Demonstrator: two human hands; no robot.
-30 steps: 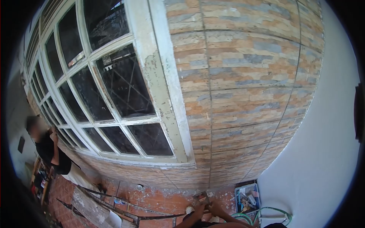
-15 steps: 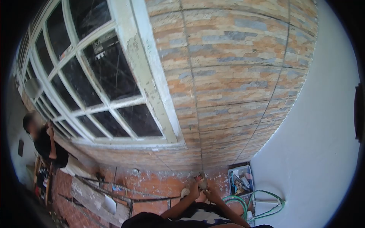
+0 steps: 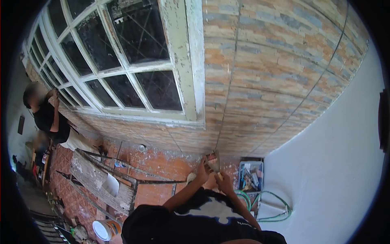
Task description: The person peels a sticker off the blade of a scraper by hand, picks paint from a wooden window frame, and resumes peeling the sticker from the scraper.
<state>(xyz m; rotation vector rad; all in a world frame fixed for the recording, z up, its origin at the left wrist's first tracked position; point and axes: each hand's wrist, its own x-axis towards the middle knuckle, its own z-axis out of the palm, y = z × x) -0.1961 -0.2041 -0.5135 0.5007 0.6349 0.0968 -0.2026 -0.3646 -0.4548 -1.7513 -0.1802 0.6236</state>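
Note:
Low in the head view, both of my hands are together in front of my body. My right hand [image 3: 224, 184] is closed around the pale handle of a scraper [image 3: 215, 162], whose broad grey blade points up toward the wall. My left hand [image 3: 202, 174] is closed on a small red and tan object [image 3: 210, 157] right beside the blade. Its kind is too small to make out. Behind my hands is the stone-patterned tiled wall [image 3: 268, 81]. To their left is a white window frame [image 3: 180, 73] with worn, flaking paint.
Right of my hands sits a plastic bin [image 3: 251, 163] of tools, with a green hose [image 3: 280, 217] below it. A worn plank [image 3: 95, 175] rests on a metal frame at left. A paint bucket [image 3: 106, 230] stands nearer. Another person [image 3: 53, 116] works by the window.
My view has tilted down, so more of my shirt, the floor and the bucket show. My hands appear higher in view, the scraper and red object still in them.

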